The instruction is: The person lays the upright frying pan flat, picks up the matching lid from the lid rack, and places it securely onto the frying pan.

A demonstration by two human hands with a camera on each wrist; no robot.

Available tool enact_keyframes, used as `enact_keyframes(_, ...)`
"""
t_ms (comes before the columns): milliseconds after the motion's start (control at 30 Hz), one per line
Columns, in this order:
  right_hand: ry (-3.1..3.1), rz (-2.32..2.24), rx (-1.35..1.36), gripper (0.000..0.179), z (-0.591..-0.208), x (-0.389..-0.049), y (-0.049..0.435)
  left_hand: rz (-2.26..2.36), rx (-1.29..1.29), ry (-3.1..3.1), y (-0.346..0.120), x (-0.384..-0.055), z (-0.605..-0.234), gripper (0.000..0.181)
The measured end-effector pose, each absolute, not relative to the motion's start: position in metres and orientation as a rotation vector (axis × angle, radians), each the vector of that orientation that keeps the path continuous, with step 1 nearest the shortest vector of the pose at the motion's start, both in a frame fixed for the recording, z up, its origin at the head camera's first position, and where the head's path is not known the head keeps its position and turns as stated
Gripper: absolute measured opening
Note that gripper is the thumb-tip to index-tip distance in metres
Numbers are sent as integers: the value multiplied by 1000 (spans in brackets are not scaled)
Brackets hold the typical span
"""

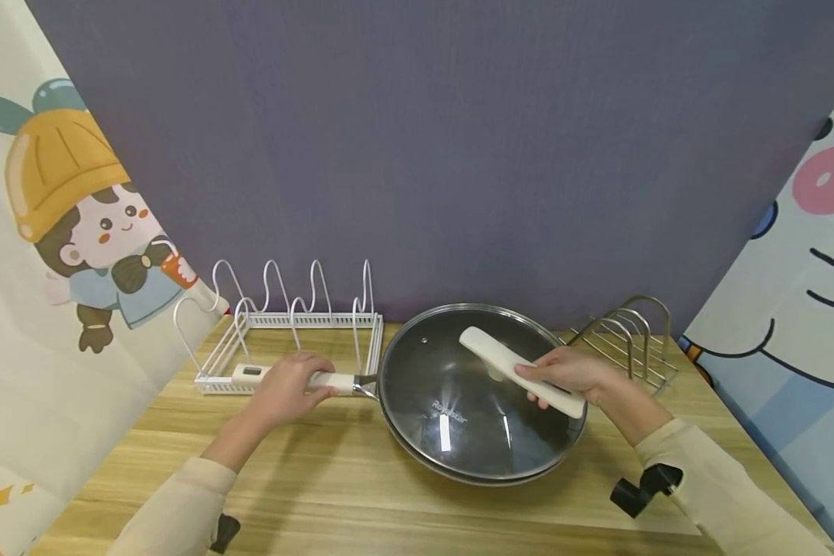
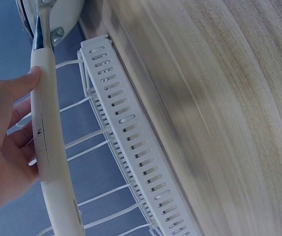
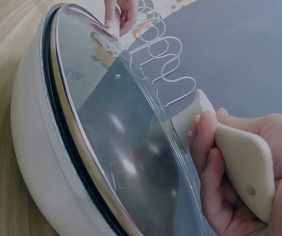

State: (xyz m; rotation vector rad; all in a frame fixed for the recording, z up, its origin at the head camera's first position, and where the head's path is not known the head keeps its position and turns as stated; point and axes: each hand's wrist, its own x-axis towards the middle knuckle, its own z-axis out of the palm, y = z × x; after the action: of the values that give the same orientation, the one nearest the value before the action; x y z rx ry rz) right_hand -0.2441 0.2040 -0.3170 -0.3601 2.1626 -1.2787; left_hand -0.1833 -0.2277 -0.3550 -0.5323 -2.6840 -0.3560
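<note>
A frying pan (image 3: 37,128) with a cream outer wall and a long cream handle (image 2: 49,132) sits at the middle of the head view. My left hand (image 1: 292,390) grips that handle, thumb along one side and fingers round the other. Over the pan lies a glass lid (image 1: 438,371) with a metal rim and the print "Royalstar". My right hand (image 1: 566,374) holds the lid's long cream grip bar (image 1: 486,347), fingers curled beneath it in the right wrist view. The lid covers the pan's inside, with a narrow dark gap along the rims.
A white wire rack (image 1: 278,318) stands behind and under the pan handle at the left. At the right back is a smaller metal rack (image 1: 642,336), partly hidden by the right hand. Both stand on a wooden table (image 1: 320,471) against a grey-purple backdrop (image 1: 417,154).
</note>
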Motion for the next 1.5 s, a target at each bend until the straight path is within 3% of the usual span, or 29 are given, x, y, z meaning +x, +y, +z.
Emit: enact_keyframes(1500,2213,-1118,-511,38,-314,-259,211,-414,-505,-2732,-226,-184,-353,31)
